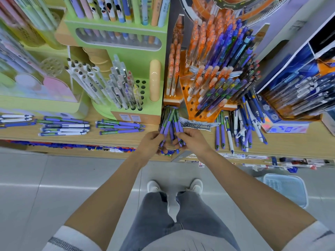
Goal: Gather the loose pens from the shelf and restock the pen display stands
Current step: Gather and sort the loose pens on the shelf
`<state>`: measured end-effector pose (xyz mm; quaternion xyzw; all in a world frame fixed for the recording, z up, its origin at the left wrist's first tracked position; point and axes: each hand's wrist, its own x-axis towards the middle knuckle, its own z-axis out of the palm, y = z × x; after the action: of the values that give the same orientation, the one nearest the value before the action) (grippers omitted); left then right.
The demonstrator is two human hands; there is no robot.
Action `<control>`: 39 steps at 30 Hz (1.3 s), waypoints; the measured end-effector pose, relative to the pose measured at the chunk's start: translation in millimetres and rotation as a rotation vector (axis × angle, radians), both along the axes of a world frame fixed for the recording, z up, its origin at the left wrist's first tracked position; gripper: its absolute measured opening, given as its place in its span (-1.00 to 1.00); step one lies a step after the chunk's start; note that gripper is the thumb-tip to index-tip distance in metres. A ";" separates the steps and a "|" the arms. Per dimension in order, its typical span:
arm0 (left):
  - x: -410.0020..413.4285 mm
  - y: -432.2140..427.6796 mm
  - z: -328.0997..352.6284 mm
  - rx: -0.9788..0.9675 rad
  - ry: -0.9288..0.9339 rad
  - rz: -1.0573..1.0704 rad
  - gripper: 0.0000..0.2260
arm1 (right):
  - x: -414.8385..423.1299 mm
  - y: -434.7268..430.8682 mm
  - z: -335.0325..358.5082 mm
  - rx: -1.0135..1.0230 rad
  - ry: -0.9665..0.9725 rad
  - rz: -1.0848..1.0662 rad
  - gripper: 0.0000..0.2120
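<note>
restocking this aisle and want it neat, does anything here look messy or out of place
Yes. Pens lie flat on the wooden shelf, not upright on display: tidy rows at left, a criss-crossed heap at right. The left hand and right hand hold another bunch.

Wood-grain shelf (126, 140) (matt), glossy plastic pens (168, 124).

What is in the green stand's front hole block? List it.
Clear pens stand upright in most holes of the green stand. Several holes on the right are empty. The pens' lower ends are hidden inside the block.
</note>
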<state>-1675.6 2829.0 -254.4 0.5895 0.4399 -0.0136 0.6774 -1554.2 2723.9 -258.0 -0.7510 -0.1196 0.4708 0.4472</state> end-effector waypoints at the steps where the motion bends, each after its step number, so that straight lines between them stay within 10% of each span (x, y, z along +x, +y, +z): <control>1: -0.7 -1.0 0.7 -0.019 0.000 0.010 -0.80 | -1.3 0.3 1.3 -0.005 -0.014 -0.006 -0.86; 20: -35.8 8.5 -14.4 0.074 -0.061 -0.065 -0.83 | -32.3 40.0 -1.9 -0.522 -0.863 0.434 -0.71; 30: -36.0 13.2 -16.8 0.058 -0.070 -0.069 -0.83 | -14.7 21.8 3.1 -0.145 -0.136 0.177 -0.84; 39: -29.7 10.0 -15.0 0.045 -0.107 -0.062 -0.84 | -16.7 4.4 9.2 0.024 0.008 0.073 -0.91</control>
<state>-1705.3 2839.0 -269.4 0.6178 0.3847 0.0069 0.6858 -1570.9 2728.3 -248.8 -0.7389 -0.1508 0.4881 0.4394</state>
